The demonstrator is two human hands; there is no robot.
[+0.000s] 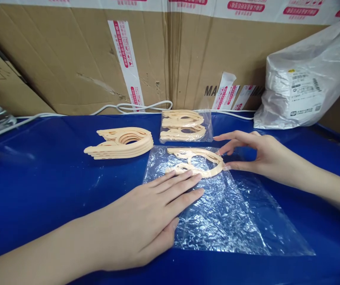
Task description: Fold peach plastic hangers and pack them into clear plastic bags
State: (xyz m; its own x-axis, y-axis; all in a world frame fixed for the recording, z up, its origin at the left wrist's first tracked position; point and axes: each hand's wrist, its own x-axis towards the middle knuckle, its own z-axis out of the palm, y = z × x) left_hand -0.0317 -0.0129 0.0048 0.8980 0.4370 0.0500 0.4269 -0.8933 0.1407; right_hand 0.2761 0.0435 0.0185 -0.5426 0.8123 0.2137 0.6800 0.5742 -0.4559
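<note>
Head view: a clear bag (232,213) lies flat and crinkled on the blue tabletop (54,186). It serves as the landmark for everything else.

At the bag's far end lies a peach plastic hanger (196,162), folded into a curved shape. I cannot tell whether it sits inside the bag or on top of it.

The left hand (146,221) rests palm down on the bag's left edge. Its grip is open, with the fingers (181,180) stretched flat, and their tips touch the near side of the hanger. The thumb lies along the bag's near left side.

The right hand (261,156) comes in over the bag's far right corner. Its grip is closed lightly on the hanger's right tip, with the thumb on the near side and the bent fingers on the far side. The index finger is stretched out above the hanger.

Just beyond the bag's far edge lies a pouch (184,126) already filled with the same hangers. To the far left of the bag, close by, is a loose stack (122,142) of them.

Behind the bag stand cardboard boxes (77,59), and a white cable (146,107) runs along their foot. Far right of the bag, well apart from it, a white sack (306,83) with a printed label leans against the boxes.
</note>
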